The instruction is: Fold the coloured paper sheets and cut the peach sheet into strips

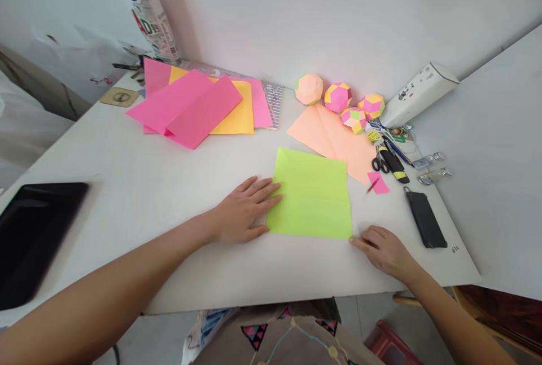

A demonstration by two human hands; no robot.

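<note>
Far left, seemingly out of the way: tablet (40,241). Behind, atop yellow sheet (241,119), perhaps to leave room: pink sheet (188,108). Spread flat, fingers grasping nothing, tips over left edge of green sheet (311,198), apparently to steady it: left hand (242,211). Central on table (186,170), within reach of both: green sheet. At its near right corner, fingers partly curled, unclear whether pinching or pressing: right hand (383,249). Off beyond: phone (425,218).
</note>
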